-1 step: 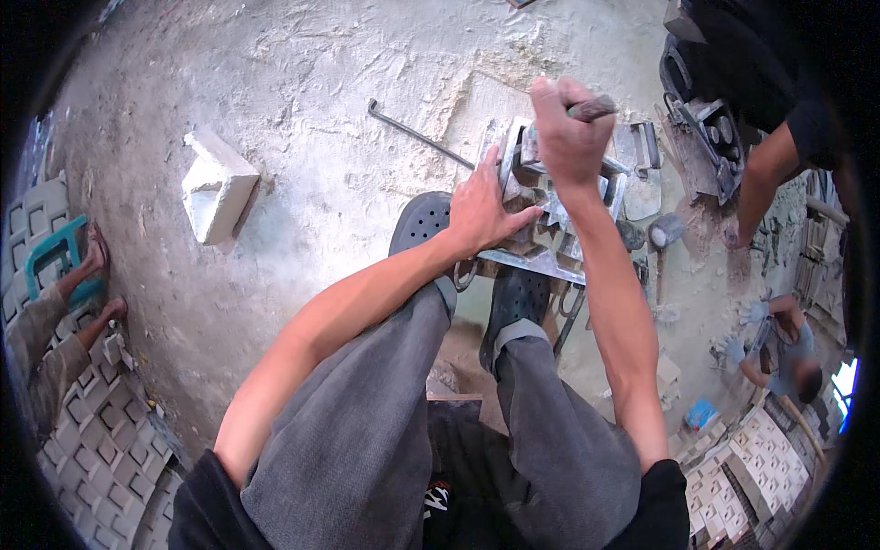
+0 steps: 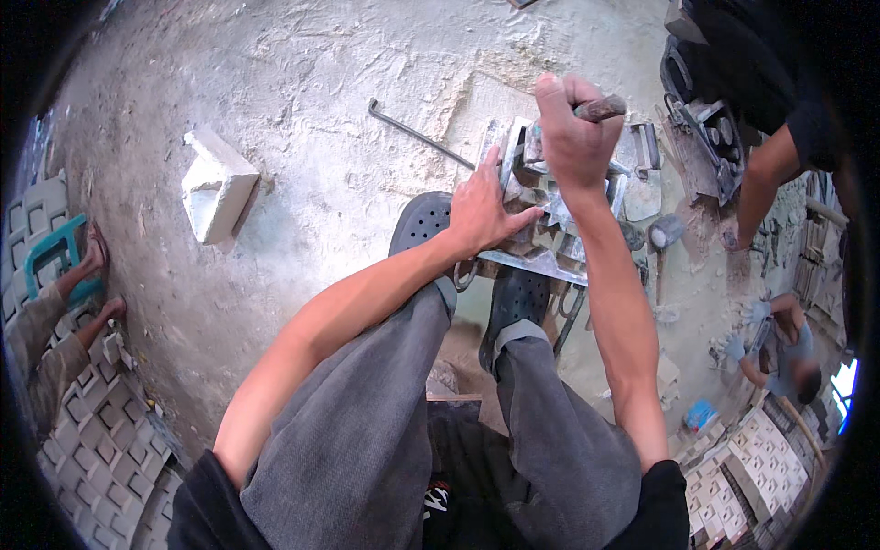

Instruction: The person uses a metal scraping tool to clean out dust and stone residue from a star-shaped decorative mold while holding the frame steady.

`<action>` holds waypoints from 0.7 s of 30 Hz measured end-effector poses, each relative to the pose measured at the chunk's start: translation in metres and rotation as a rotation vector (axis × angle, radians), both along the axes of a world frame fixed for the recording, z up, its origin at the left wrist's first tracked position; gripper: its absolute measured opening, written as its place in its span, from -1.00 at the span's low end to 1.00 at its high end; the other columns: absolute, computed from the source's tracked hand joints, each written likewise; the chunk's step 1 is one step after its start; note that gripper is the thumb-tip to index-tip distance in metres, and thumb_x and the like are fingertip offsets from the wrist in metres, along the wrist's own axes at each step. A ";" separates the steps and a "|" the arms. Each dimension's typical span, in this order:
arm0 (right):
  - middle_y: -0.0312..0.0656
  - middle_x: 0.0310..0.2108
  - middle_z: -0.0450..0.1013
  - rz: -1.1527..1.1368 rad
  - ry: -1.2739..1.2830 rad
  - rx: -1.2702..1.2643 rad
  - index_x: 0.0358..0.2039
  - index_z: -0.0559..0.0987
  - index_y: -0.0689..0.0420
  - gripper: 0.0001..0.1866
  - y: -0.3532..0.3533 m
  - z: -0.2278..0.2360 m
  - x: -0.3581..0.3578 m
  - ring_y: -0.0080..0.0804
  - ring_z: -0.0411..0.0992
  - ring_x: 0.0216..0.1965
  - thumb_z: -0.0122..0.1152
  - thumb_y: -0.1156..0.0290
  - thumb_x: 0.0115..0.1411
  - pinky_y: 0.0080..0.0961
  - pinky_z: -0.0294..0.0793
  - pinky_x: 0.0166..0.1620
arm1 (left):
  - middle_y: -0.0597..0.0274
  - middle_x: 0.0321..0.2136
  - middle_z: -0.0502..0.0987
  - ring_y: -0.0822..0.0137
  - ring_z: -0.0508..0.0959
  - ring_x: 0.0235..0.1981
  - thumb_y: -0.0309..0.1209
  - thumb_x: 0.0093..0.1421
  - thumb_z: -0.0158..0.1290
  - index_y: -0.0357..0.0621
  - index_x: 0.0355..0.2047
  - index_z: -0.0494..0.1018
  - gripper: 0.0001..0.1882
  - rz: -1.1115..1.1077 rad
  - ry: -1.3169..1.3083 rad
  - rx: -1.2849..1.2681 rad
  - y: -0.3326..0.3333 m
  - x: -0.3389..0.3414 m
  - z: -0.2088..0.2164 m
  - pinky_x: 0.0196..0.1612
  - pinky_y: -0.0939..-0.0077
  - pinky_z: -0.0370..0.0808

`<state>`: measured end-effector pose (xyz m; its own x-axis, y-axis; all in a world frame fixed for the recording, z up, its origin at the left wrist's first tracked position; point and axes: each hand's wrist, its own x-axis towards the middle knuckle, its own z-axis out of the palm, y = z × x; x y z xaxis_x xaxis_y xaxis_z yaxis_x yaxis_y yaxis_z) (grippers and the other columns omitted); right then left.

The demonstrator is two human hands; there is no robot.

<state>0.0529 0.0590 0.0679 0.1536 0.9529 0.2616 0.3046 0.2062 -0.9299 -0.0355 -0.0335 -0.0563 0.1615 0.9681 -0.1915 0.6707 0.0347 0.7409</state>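
Between my feet lies a grey metal mould (image 2: 541,261) with angular hollows and raised walls, dusted with pale powder. My left hand (image 2: 484,211) rests flat over its left side, fingers spread and thumb reaching toward the middle. Above the mould's far right part, my right hand (image 2: 577,137) is closed in a fist round a stubby brown handle (image 2: 601,109). One end of the handle sticks out past the fist; whatever is on its other end is hidden. A thin metal rod (image 2: 417,133) with a bent tip lies on the floor beyond my left hand.
A white angular block (image 2: 218,188) sits on the dusty floor to the left. Right of the mould stands a mallet-like grey head (image 2: 665,231). Another person's arm (image 2: 768,174) works at a second mould (image 2: 715,137). Stacked tiles (image 2: 101,440) fill the lower left.
My right hand and the handle have shifted slightly to the right. My left hand stays in place on the mould.
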 end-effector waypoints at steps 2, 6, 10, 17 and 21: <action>-0.43 -0.78 0.06 0.031 -0.021 0.028 -0.76 0.21 0.19 -0.60 0.001 -0.007 -0.006 -0.75 0.04 -0.66 0.17 0.50 0.10 -0.55 0.03 -0.64 | -0.25 0.10 0.35 -0.09 0.40 0.11 0.25 -0.18 0.28 -0.42 0.30 -0.09 0.30 0.003 -0.012 0.011 0.001 -0.004 -0.003 0.16 0.14 0.32; -0.34 -0.78 0.04 0.051 -0.070 -0.016 -0.76 0.23 0.20 -0.63 0.012 -0.068 0.010 -0.72 0.05 -0.67 0.20 0.49 0.05 -0.54 0.03 -0.64 | -0.25 0.10 0.35 -0.08 0.41 0.10 0.27 -0.18 0.27 -0.42 0.30 -0.09 0.31 -0.034 -0.035 -0.093 0.004 0.009 0.004 0.16 0.15 0.32; -0.40 -0.79 0.05 0.037 -0.092 -0.047 -0.75 0.22 0.19 -0.64 0.012 -0.045 0.007 -0.73 0.05 -0.67 0.18 0.51 0.06 -0.57 0.03 -0.62 | -0.29 0.07 0.35 -0.08 0.42 0.08 0.29 -0.17 0.25 -0.44 0.30 -0.11 0.32 -0.002 0.014 0.020 -0.002 0.002 0.001 0.14 0.15 0.33; -0.36 -0.74 0.13 0.166 -0.073 0.128 -0.70 0.23 0.23 -0.65 0.003 -0.032 0.013 -0.69 0.08 -0.62 0.18 0.49 0.10 -0.58 0.15 -0.55 | -0.28 0.10 0.33 -0.09 0.39 0.12 0.29 -0.15 0.24 -0.44 0.31 -0.13 0.32 -0.036 -0.037 -0.081 0.003 0.009 0.008 0.19 0.15 0.29; -0.32 -0.73 0.10 0.164 -0.064 0.015 -0.68 0.26 0.23 -0.68 0.023 -0.014 0.006 -0.72 0.04 -0.62 0.18 0.48 0.09 -0.57 0.10 -0.58 | -0.29 0.11 0.32 -0.10 0.39 0.11 0.27 -0.13 0.24 -0.45 0.30 -0.13 0.30 -0.012 -0.022 -0.045 0.003 0.003 0.002 0.17 0.14 0.30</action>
